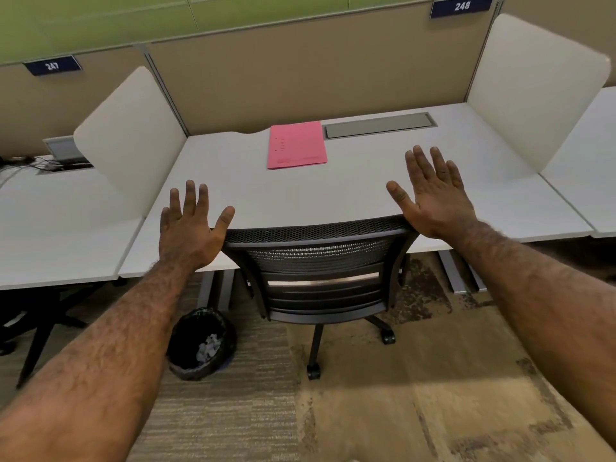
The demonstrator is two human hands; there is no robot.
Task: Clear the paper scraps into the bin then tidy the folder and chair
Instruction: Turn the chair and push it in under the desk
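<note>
A pink folder [296,145] lies shut and flat at the back of the white desk [350,195]. A black mesh office chair [316,261] stands pushed in under the desk's front edge. My left hand [190,225] and my right hand [433,191] are spread flat with straight fingers at the two top corners of the chair's backrest, holding nothing. On the floor to the left of the chair stands a black bin [200,345] with crumpled paper scraps [209,346] inside.
White side screens [133,135] stand on both sides of the desk, with a tan partition [300,68] behind it. A grey cable cover [378,125] sits beside the folder. Neighbouring desks lie left and right. The chair's castors [313,371] rest on patterned carpet.
</note>
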